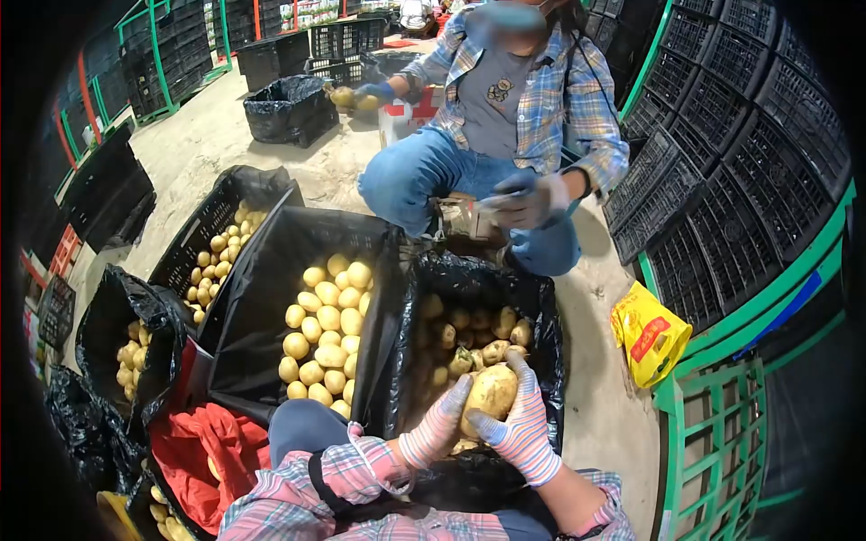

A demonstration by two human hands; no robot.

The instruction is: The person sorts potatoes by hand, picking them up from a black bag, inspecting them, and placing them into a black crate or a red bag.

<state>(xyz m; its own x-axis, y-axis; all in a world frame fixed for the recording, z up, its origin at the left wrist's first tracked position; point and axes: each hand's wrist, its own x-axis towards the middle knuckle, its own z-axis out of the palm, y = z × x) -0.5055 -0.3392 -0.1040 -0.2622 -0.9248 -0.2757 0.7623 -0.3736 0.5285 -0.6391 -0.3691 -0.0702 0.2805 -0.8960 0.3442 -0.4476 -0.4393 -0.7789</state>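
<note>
A large potato [492,399] with brownish marks is held between my two gloved hands, above a crate lined with black plastic [532,311]. My left hand [437,426], in a striped glove, grips its left side. On the right and lower side, my right hand [525,422] wraps it, thumb across the front. Below lie more potatoes [483,320] in the lined crate, some with dark or greenish spots. Just left stands a black-lined crate [257,334] of cleaner, pale yellow potatoes [327,316].
Across from me a seated person [505,117] in a plaid shirt holds potatoes in one gloved hand. Further crates and bags of potatoes [216,261] stand at left, near a red cloth [212,460]. A yellow bag [649,334] lies at right beside stacked black crates [740,180] and green frames.
</note>
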